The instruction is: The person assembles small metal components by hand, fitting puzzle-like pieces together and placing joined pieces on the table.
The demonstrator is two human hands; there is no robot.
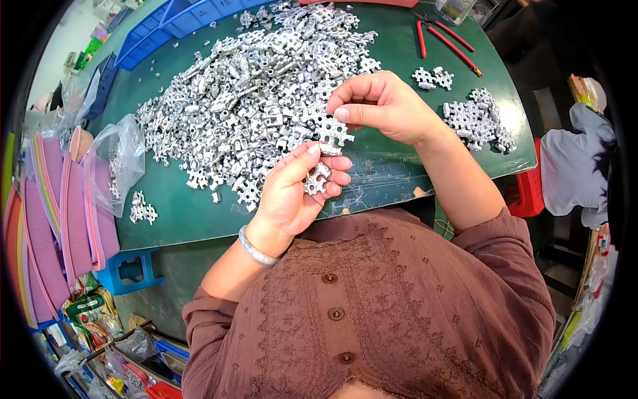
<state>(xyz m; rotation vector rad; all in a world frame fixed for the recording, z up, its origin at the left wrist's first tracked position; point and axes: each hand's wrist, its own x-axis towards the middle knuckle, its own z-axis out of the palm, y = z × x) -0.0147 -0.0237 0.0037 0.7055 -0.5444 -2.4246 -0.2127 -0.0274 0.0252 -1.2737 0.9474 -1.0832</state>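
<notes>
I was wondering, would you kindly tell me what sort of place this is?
Probably a small workshop handling metal parts: a big heap of small silvery pieces spreads over the green table, with red-handled pliers lying to the right and blue bins at the far side.

The parts [334, 133] you hold are silver-grey, like the heap [252, 93] before you on the dark green table [176, 199]. Your shirt [405, 299] is brown with darker flowery embroidery, your bangle [258, 249] mottled pale grey. You have red-handled pliers [454, 50], blue bins [143, 41], a blue stool [129, 272] and purple fabric [45, 246] with rainbow stripes.
</notes>
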